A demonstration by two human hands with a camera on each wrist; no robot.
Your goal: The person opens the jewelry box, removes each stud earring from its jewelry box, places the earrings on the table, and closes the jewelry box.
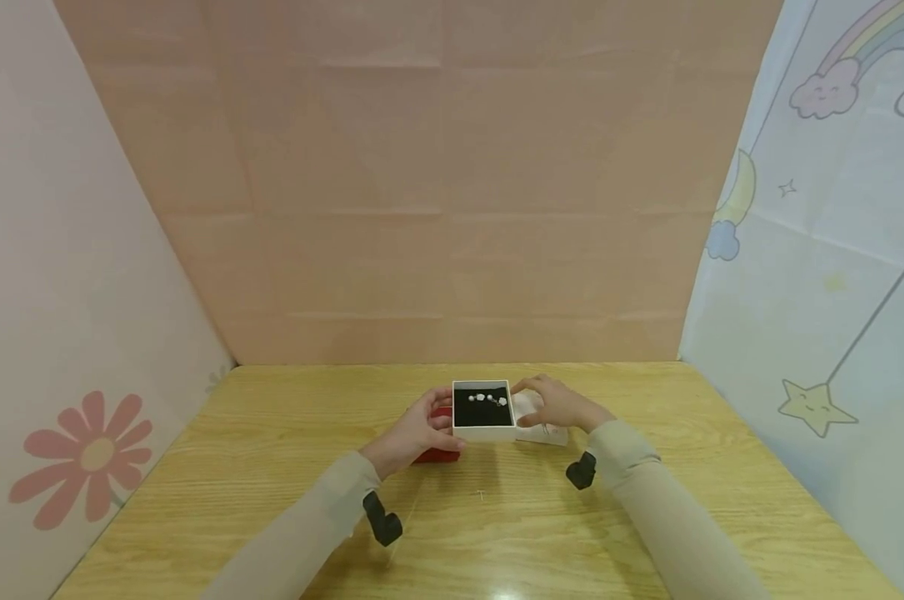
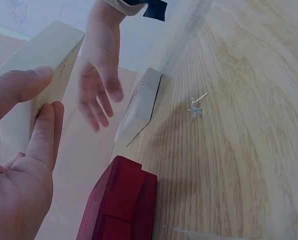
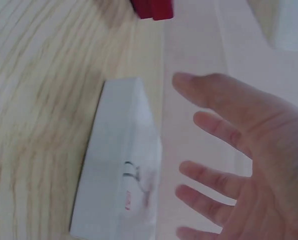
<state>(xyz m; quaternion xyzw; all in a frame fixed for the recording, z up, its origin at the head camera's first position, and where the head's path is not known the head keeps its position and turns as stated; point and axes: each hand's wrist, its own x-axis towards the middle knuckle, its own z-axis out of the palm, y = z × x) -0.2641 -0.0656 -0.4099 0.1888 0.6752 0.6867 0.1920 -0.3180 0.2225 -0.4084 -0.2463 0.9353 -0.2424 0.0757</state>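
Note:
My left hand grips a small white box by its left side, thumb and fingers on its wall, and holds it raised over the table. Inside the box, a black insert bears several pearl-and-flower earrings. By the box's right side is my right hand; in the left wrist view it stands apart from the box, and the right wrist view shows its fingers spread with nothing held. Below that hand a white box lid with a small printed drawing lies on the wood.
A red box with a ribbon-like band sits on the table beneath my left hand. Nearer me lies a small star-shaped stud earring on the wooden tabletop. Cloth-covered walls close off the back and both sides.

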